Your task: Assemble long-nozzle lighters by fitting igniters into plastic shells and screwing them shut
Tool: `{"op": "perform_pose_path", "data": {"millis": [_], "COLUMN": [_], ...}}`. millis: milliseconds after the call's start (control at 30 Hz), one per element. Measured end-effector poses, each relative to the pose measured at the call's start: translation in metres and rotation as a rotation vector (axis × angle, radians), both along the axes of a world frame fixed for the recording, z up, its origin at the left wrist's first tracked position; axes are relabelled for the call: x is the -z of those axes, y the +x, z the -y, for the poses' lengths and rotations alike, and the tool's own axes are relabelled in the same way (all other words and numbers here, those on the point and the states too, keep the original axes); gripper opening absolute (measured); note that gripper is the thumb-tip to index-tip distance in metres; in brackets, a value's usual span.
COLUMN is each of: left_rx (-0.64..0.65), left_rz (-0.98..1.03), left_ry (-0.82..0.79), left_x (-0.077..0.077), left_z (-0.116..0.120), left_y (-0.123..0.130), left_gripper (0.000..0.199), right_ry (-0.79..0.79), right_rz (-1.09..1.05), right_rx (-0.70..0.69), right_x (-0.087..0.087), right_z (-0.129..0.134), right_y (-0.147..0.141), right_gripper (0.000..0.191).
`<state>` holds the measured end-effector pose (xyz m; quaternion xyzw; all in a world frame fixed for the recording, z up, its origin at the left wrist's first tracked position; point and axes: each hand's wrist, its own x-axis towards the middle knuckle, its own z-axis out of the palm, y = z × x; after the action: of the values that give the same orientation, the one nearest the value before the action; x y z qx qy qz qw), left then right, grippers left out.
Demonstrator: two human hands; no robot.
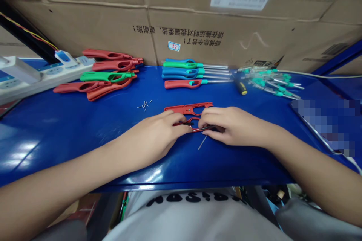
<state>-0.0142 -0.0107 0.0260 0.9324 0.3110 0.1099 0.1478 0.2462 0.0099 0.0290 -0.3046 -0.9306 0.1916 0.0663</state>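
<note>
On the blue table lies an empty-looking red shell half [185, 110], just beyond my hands. Nearer to me, a second red shell half [195, 130] is gripped at its left end by my left hand [166, 130], fingers pinched around it. Small dark parts show inside it. My right hand [226, 124] is closed at the right end of this shell, with the fingertips on its edge. A thin metal rod [202, 142] sticks out below the right fingertips; whether they hold it is hard to tell. Small screws [144, 104] lie to the left.
Red, orange and green shells [109, 77] are piled back left, beside a white power strip [48, 73]. Lighters with metal tubes [183, 73] lie back centre. A screwdriver [242, 87] and a heap of teal-tipped tubes [273, 83] lie back right, before a cardboard box [113, 19].
</note>
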Motion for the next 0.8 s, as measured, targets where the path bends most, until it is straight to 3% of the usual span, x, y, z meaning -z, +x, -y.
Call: {"op": "perform_pose_path", "data": {"millis": [200,800], "left_rx": [-0.002,0.009], "left_rz": [-0.114,-0.081], "left_ry": [0.022,0.024], "left_x": [-0.0030,-0.0002], "left_z": [0.0002,-0.0006], "left_y": [0.0033,0.0018], "left_gripper": [0.037,0.035], "right_ry": [0.000,-0.008], "right_rz": [0.023,0.048], "right_rx": [0.005,-0.041], "right_x": [-0.0046,-0.0015], "right_z": [0.0009,0.0015], "right_y": [0.0020,0.0001], "right_gripper": [0.012,0.022]}}
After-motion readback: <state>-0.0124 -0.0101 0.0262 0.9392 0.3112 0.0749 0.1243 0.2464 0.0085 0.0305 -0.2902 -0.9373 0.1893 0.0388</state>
